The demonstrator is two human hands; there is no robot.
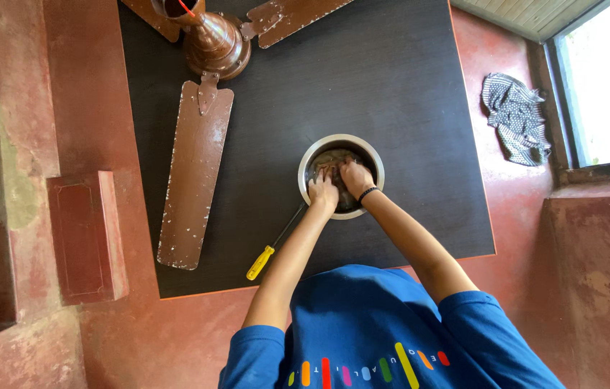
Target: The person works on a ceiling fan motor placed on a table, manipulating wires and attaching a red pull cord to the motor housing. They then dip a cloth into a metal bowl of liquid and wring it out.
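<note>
Grip: both hands are down inside one steel bowl [341, 176], fingers curled onto a dark wet mass in it. Can't tell whether either hand actually clamps anything or just presses; fingertips are hidden in the contents. Left hand [324, 191] sits at the bowl's near-left rim, right hand [355, 176] just beside it, further in, the two close together, maybe touching. One dark band on the right wrist.

Nearest the camera: one blue shirt [384, 331] with a row of coloured bars, two bare forearms reaching out from it.

Next out: one screwdriver [272, 245], yellow handle, dark shaft, lying flat on the tabletop, tip pointing toward the bowl's near-left edge, close to the left forearm.

Bowl stands upright near the middle of one black square tabletop [391, 79].

Far-left part of the table: one brown ceiling fan [213, 45], motor housing plus three blades visible, paint chipped; the longest-showing blade [195, 173] runs back toward the near edge.

Off the table: one red box-like block [87, 236] on the left ledge, one black-and-white patterned cloth [517, 117] on the right ledge by one window [607, 79].
</note>
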